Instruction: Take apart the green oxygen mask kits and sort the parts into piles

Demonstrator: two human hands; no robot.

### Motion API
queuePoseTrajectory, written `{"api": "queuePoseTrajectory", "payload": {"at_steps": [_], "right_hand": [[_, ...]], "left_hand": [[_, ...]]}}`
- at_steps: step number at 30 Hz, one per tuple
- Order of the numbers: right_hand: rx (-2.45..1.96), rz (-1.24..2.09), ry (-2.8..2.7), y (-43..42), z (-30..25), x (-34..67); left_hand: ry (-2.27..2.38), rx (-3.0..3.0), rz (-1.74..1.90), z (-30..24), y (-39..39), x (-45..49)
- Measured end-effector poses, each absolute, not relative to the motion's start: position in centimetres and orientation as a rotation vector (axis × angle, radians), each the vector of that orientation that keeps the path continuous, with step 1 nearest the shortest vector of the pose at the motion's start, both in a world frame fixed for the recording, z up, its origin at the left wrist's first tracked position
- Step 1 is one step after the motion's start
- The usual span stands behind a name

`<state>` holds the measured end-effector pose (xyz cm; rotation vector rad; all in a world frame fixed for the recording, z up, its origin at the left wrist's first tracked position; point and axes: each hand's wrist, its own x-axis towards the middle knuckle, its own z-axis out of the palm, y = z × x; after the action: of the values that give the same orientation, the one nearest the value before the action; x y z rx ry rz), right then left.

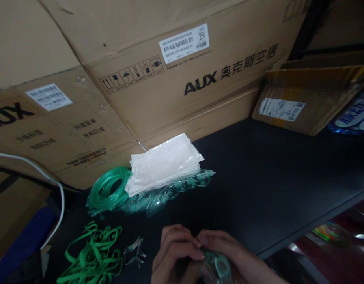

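Note:
Both my hands meet at the bottom centre over the black table (273,177). My left hand (172,252) is curled, fingers pressed onto a clear plastic mask with a green fitting (217,266). My right hand (229,252) grips the same mask from the right side. Beyond them lies a row of clear masks (170,191) under a stack of white plastic bags (164,163), beside a coil of green tubing (109,191). Green elastic straps (91,256) and small clear clips (135,250) lie left of my left hand.
Large brown AUX cartons (170,79) stand against the back. A smaller open cardboard box (303,98) sits at the right rear, a blue-and-white package (355,116) beside it. A white cable (59,189) hangs at left. The table's edge runs diagonally at lower right.

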<state>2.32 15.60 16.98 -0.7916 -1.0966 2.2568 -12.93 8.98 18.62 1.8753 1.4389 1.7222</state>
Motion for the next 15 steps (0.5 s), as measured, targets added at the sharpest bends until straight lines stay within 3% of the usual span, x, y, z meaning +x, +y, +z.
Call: {"api": "queuePoseTrajectory", "payload": {"at_steps": [4, 7, 11, 15], "right_hand": [[-0.839, 2.356, -0.954, 15.9, 17.1, 2.2], [-0.842, 2.316, -0.970, 15.9, 17.6, 2.3], [-0.917, 1.858, -1.235, 16.0, 18.6, 3.6], [-0.672, 1.325, -1.685, 16.6, 19.4, 5.5]], "left_hand": [[1.509, 1.748, 1.825, 18.8, 9.3, -11.6], [1.521, 1.892, 1.706, 19.4, 9.3, -12.0], [1.609, 2.181, 1.539, 20.4, 9.0, -13.5], [1.843, 2.229, 1.472, 20.7, 8.6, -13.5]]}}
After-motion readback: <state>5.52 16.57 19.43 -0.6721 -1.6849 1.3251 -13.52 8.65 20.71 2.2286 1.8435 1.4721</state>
